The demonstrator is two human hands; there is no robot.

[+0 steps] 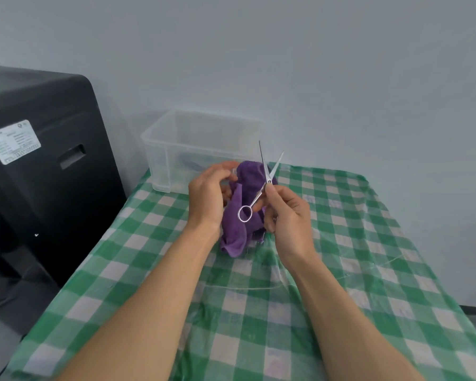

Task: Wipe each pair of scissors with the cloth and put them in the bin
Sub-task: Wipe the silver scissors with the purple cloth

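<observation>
Pale grey wall backs a bench (341,270) covered in green-and-white check, with a black machine (39,160) standing off its left edge. A clear plastic bin (160,144) sits at the far left corner of the bench, against the wall; something faint shows through its side, too blurred to name. Near the bin, the left grip (206,196) has its fingers curled into a purple cloth (239,232), which is bunched up high and trails down towards the check cover. Just beside it, the right grip (286,215) pinches a slim pair of steel scissors (267,177) right below the pivot. The blades stand upward and slightly parted, in front of the top of the cloth, and one finger ring hangs free at the lower left. My judgement is that wiping is under way and the scissors have not yet gone to the bin. The main risk is the parted blades: dragging the cloth along them could snag the pile or bring a fingertip onto an edge. The pinch is also narrow and sits near the pivot, so a firm wipe could twist the scissors loose and drop them onto the bench.
</observation>
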